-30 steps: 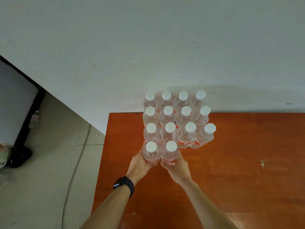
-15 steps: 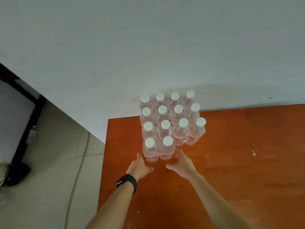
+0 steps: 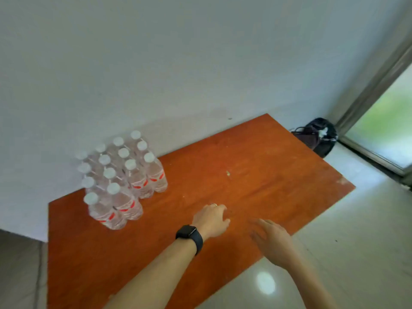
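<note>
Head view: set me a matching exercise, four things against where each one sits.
Things:
1. bottles
2. watch
3. bag
4. ring

Places:
A. round the left wrist
B. on the floor, past the table's far end
C. standing on the table, against the wall
D. on one of the left hand's fingers

Pairs: 1-C, 2-A, 3-B, 4-D
</note>
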A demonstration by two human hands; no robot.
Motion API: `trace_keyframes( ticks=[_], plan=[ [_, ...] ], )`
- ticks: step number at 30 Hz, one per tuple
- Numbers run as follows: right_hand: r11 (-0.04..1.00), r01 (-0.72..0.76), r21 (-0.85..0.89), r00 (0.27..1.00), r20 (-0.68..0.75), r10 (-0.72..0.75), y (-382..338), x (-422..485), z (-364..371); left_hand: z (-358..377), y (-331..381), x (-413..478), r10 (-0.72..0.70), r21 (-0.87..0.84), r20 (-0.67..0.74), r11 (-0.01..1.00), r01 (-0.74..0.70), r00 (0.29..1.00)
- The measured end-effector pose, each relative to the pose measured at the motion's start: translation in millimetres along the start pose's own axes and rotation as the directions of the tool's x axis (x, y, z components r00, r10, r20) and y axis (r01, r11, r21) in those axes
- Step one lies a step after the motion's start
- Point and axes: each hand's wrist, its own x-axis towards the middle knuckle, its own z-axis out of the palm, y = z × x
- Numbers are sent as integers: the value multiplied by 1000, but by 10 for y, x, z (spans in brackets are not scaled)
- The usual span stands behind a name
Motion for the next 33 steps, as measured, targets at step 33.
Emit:
trace_keyframes(
  ticks=[33],
  plan=[
    [654, -506, 563, 232, -641, 731, 6856, -4791, -2974, 2978, 9504, 480, 907, 96, 261, 316, -944, 330]
  ],
)
